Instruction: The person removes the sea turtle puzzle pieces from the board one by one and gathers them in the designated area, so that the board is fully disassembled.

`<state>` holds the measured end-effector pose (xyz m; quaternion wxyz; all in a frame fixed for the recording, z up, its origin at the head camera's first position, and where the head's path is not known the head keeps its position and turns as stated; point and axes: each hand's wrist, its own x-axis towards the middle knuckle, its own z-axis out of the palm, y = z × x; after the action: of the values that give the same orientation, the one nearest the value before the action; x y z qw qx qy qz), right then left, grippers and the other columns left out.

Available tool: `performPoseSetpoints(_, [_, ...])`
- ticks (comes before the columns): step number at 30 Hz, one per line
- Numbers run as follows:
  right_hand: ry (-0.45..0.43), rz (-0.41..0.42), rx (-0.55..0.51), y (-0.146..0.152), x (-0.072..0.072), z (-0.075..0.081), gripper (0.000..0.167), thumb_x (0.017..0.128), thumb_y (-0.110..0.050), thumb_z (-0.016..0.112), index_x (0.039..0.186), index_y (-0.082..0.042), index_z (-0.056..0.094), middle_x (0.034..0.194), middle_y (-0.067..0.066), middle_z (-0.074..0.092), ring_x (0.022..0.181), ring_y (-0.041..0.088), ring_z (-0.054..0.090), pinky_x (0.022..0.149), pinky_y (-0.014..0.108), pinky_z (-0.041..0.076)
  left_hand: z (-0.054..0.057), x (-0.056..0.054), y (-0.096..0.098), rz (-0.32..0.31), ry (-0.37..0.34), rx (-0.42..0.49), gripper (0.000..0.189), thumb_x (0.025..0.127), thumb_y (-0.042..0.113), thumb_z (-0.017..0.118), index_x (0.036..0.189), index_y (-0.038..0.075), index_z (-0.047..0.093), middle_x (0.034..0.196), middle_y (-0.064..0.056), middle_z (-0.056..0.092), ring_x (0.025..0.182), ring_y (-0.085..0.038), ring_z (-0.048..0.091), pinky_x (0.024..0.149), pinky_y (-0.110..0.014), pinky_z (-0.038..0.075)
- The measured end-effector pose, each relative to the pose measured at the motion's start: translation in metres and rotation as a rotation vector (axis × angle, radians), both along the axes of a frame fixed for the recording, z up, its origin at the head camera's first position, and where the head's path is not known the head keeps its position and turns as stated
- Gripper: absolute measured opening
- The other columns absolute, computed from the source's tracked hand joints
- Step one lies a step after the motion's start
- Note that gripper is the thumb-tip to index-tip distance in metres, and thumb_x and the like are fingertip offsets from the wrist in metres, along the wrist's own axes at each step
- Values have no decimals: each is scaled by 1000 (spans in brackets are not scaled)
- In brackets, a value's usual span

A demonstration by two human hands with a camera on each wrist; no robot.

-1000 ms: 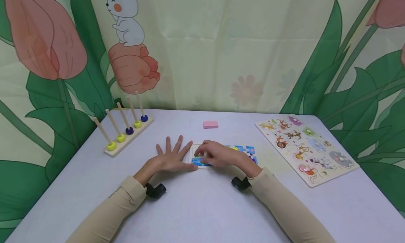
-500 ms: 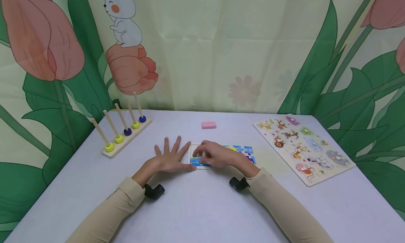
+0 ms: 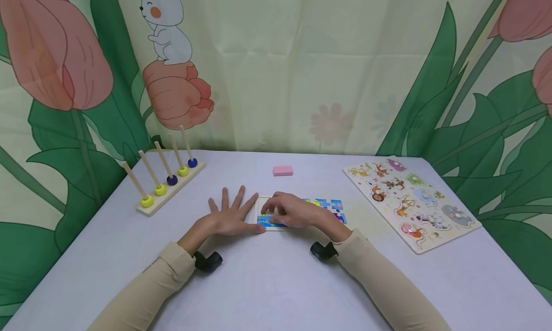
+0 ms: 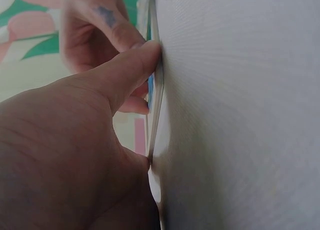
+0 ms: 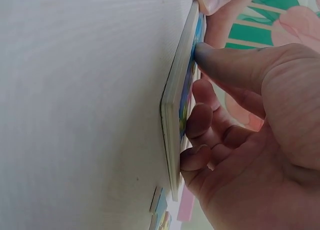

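Observation:
A small white-framed jigsaw puzzle (image 3: 260,205) with a blue picture lies flat in the middle of the table. My left hand (image 3: 228,221) rests to its left, fingers spread wide, with the thumb on the frame's near left corner. Over the puzzle, my right hand (image 3: 297,212) has its fingers curled down, thumb and fingertips at a puzzle piece that they largely hide. In the right wrist view, the thumb (image 5: 220,62) presses the blue picture surface while the other fingertips touch the board (image 5: 170,120) farther along. Loose puzzle pieces (image 3: 336,205) lie just right of the frame, partly behind the right hand.
A pink block (image 3: 282,170) lies beyond the puzzle. At the back left stands a wooden peg stand (image 3: 174,185) with yellow and blue beads. An animal peg puzzle board (image 3: 409,204) lies at the right. A printed curtain (image 3: 267,82) hangs behind the table.
The head view has shifted slightly, so everything appears a little farther left. Both hands keep their places at the puzzle, with hardly any finger movement.

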<state>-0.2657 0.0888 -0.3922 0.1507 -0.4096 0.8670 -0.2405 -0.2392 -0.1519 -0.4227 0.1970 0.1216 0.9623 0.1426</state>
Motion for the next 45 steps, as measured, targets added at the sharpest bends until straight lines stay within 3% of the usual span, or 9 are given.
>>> performPoseSetpoints(12, [-21,-22,-24,0,2,1,25,101,-13,72,126,-12,74,111,7,65,78,8,51,76,21,45,1,1,1,3,6,33,111,86,89,54,171,38,5,178,-8,-24,156,-54,-35,113,-87,-18])
performPoseSetpoints(26, [-87,-57,-60,-3,2,2,26,100,-8,72,125,-7,74,110,8,69,81,11,51,76,22,45,-1,-4,0,2,-14,1,112,84,92,51,170,41,0,177,-6,-28,155,-54,-36,114,-86,-17])
performPoseSetpoints(33, [-127,-93,-87,-6,2,1,27,99,-8,72,126,-6,74,113,8,69,86,13,52,78,22,45,5,1,-1,5,3,20,110,86,88,54,171,38,5,178,-8,-24,156,-55,-34,113,-87,-17])
performPoseSetpoints(45, [-151,-118,-114,-5,4,-3,27,98,-5,73,125,-4,73,113,9,71,87,12,53,79,21,46,2,1,0,7,-8,8,113,84,92,52,171,39,2,178,-7,-25,156,-54,-35,114,-86,-18])
